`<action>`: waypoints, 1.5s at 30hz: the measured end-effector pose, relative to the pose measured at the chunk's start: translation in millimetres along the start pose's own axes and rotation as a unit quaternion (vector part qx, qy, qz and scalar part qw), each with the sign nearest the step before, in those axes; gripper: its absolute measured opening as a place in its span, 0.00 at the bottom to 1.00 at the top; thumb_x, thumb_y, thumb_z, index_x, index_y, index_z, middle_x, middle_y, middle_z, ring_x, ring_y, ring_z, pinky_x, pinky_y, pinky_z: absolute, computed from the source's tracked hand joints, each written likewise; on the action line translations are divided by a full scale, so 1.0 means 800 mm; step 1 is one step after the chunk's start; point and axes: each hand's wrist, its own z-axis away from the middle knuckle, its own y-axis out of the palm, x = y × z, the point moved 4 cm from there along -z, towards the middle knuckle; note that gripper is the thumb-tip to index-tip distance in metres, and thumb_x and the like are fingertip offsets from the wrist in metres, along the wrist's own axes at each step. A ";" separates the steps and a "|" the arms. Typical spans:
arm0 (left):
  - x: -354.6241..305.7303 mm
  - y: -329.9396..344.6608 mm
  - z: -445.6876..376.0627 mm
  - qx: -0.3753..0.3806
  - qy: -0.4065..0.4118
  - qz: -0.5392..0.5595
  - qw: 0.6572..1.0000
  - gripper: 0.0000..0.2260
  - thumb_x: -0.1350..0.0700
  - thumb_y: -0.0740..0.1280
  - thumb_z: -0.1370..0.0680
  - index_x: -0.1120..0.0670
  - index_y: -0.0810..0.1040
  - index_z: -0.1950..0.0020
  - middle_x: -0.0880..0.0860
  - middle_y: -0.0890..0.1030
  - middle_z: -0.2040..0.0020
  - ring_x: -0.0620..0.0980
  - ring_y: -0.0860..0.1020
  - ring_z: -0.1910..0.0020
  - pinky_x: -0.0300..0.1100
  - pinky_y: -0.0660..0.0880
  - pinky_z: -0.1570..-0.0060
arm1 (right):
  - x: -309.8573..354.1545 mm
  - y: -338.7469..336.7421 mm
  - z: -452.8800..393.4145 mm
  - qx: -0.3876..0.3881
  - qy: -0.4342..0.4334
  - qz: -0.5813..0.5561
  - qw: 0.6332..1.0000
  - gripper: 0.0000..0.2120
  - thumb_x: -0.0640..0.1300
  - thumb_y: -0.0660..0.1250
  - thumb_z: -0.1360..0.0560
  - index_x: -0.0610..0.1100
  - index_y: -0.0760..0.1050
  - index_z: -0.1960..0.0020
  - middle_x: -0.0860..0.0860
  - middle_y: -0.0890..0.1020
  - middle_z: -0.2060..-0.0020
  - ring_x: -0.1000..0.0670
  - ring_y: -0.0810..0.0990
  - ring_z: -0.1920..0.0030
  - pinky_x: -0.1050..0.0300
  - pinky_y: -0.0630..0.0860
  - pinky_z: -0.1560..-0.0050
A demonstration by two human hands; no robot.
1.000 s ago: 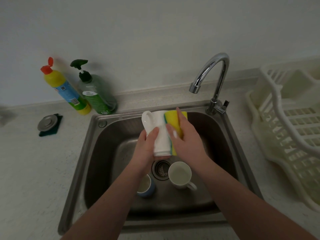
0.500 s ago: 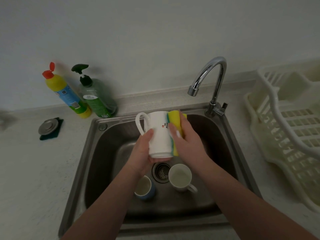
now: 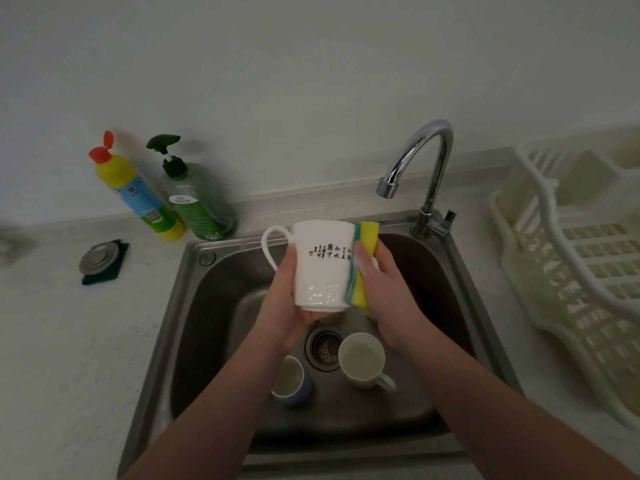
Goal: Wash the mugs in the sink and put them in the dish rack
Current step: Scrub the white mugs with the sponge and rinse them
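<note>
Sink (image 3: 194, 306) of brushed stainless steel is set into a pale speckled counter (image 3: 69, 341), with a chrome gooseneck faucet (image 3: 426, 161) at its rear right corner. No water is visible at the spout.

Left hand (image 3: 287, 306) cups a tall white ceramic mug (image 3: 320, 268) from below and the left side — thumb on the front wall, palm under the base. The mug is held upright above the basin, handle pointing left, a row of dark printed characters facing the camera.

Right hand (image 3: 388, 289) is clenched around a yellow sponge with a green scouring layer (image 3: 362, 271), pressing it flat against the right wall of the held mug. White foam shows on the thumb.

On the basin floor, a round drain strainer (image 3: 323, 348) lies directly below the held mug. A blue mug with a pale interior (image 3: 292, 382) stands upright just left of the strainer, partly covered by the left forearm. A white mug (image 3: 363, 360) stands upright just right of it, handle toward the lower right.

A cream plastic dish rack (image 3: 571, 265) sits on the counter right of the sink; no mugs are visible in it.

Against the rear wall, left of the sink: a yellow bottle with a red flip cap (image 3: 138, 195) and a green pump bottle (image 3: 197, 202), touching or nearly so. A metal sink stopper (image 3: 98, 259) rests on a dark green pad (image 3: 110, 268) — well apart from the bottles.
</note>
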 end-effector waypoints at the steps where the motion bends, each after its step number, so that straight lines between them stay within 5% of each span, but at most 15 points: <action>1: 0.000 0.002 -0.001 -0.001 0.003 0.006 1.000 0.25 0.37 0.57 0.26 0.51 0.78 0.39 0.56 0.83 0.45 0.56 0.82 0.47 0.55 0.79 0.51 | 0.007 0.002 0.001 -0.005 -0.038 0.031 0.999 0.15 0.53 0.61 0.21 0.58 0.69 0.35 0.54 0.78 0.41 0.53 0.77 0.42 0.49 0.74 0.38; 5: -0.003 0.009 -0.001 -0.007 0.011 0.017 1.000 0.26 0.38 0.61 0.30 0.52 0.78 0.40 0.55 0.85 0.50 0.52 0.84 0.54 0.50 0.82 0.58 | 0.028 0.009 0.012 0.001 -0.173 0.201 0.964 0.28 0.52 0.61 0.22 0.57 0.56 0.24 0.59 0.72 0.41 0.60 0.73 0.43 0.66 0.70 0.44; 7: -0.003 0.007 -0.002 -0.009 0.009 0.015 1.000 0.26 0.38 0.62 0.31 0.53 0.78 0.40 0.55 0.85 0.50 0.53 0.84 0.54 0.51 0.82 0.58 | 0.026 0.009 0.014 -0.002 -0.196 0.243 0.950 0.28 0.53 0.61 0.22 0.57 0.54 0.24 0.57 0.73 0.44 0.60 0.74 0.46 0.65 0.71 0.46; 10: -0.002 0.002 -0.001 -0.013 0.005 0.004 1.000 0.27 0.37 0.61 0.30 0.52 0.78 0.39 0.56 0.84 0.47 0.55 0.84 0.50 0.54 0.80 0.56 | 0.021 0.003 0.011 0.002 -0.138 0.155 0.978 0.21 0.52 0.61 0.21 0.58 0.64 0.29 0.58 0.77 0.46 0.60 0.76 0.46 0.60 0.74 0.44; 12: -0.001 0.001 -0.001 -0.003 0.004 -0.007 1.000 0.28 0.36 0.60 0.30 0.51 0.77 0.38 0.57 0.83 0.44 0.58 0.82 0.47 0.56 0.79 0.53 | 0.014 -0.002 0.008 0.011 -0.075 0.076 0.994 0.10 0.51 0.59 0.20 0.60 0.72 0.41 0.57 0.80 0.48 0.56 0.79 0.46 0.54 0.77 0.42; 15: 0.000 0.002 0.000 0.005 0.000 -0.004 1.000 0.28 0.36 0.59 0.29 0.51 0.77 0.38 0.57 0.83 0.44 0.58 0.82 0.46 0.55 0.80 0.54 | 0.010 -0.004 0.007 0.012 -0.029 0.051 0.998 0.07 0.53 0.58 0.20 0.63 0.73 0.48 0.55 0.81 0.47 0.53 0.79 0.45 0.48 0.76 0.40; 20: -0.003 0.002 -0.003 0.019 -0.006 0.022 1.000 0.27 0.36 0.58 0.27 0.51 0.77 0.37 0.58 0.82 0.42 0.60 0.80 0.43 0.62 0.76 0.46 | 0.024 0.005 0.009 0.014 -0.100 0.095 0.990 0.19 0.52 0.59 0.20 0.57 0.65 0.30 0.56 0.77 0.40 0.55 0.76 0.41 0.54 0.73 0.38; 23: -0.008 0.003 -0.005 0.017 -0.009 0.002 1.000 0.28 0.35 0.58 0.28 0.51 0.77 0.38 0.58 0.82 0.43 0.58 0.82 0.47 0.59 0.78 0.50 | 0.030 0.008 0.010 0.025 -0.134 0.140 0.981 0.26 0.52 0.60 0.21 0.61 0.56 0.26 0.61 0.71 0.39 0.59 0.73 0.41 0.60 0.72 0.42; 26: -0.009 0.006 -0.005 0.025 -0.012 -0.022 0.999 0.30 0.35 0.58 0.29 0.52 0.76 0.36 0.58 0.82 0.43 0.59 0.82 0.46 0.59 0.79 0.50 | 0.019 -0.004 -0.001 0.003 -0.040 0.037 0.998 0.20 0.53 0.61 0.21 0.58 0.65 0.30 0.54 0.76 0.39 0.52 0.77 0.41 0.50 0.74 0.39; 30: -0.007 0.012 -0.001 0.034 -0.006 -0.021 0.999 0.26 0.35 0.57 0.28 0.51 0.78 0.40 0.57 0.83 0.44 0.59 0.82 0.46 0.59 0.78 0.51 | 0.006 -0.010 0.000 0.020 0.082 -0.031 0.996 0.16 0.59 0.58 0.21 0.54 0.71 0.38 0.49 0.81 0.44 0.47 0.81 0.46 0.53 0.76 0.54; 38: -0.006 0.003 -0.008 0.009 -0.002 0.031 0.999 0.26 0.34 0.54 0.23 0.51 0.79 0.41 0.57 0.83 0.45 0.57 0.82 0.49 0.56 0.79 0.54 | 0.039 0.012 0.016 0.036 -0.158 0.141 0.977 0.25 0.52 0.60 0.21 0.62 0.57 0.26 0.63 0.66 0.35 0.61 0.67 0.36 0.60 0.66 0.35; 41: -0.005 0.004 -0.004 0.018 -0.007 0.022 1.000 0.26 0.34 0.53 0.23 0.50 0.80 0.41 0.58 0.82 0.43 0.60 0.81 0.46 0.61 0.77 0.48 | 0.028 0.003 0.007 0.005 -0.088 0.071 0.994 0.23 0.54 0.61 0.22 0.62 0.62 0.28 0.59 0.71 0.33 0.57 0.71 0.35 0.53 0.68 0.32; 45: 0.000 0.009 0.002 0.058 -0.017 0.029 0.998 0.27 0.34 0.52 0.23 0.49 0.84 0.47 0.60 0.82 0.42 0.61 0.81 0.46 0.65 0.73 0.44 | 0.010 -0.001 0.004 0.057 0.055 -0.116 0.990 0.15 0.55 0.58 0.20 0.58 0.69 0.34 0.49 0.81 0.43 0.46 0.81 0.44 0.40 0.77 0.43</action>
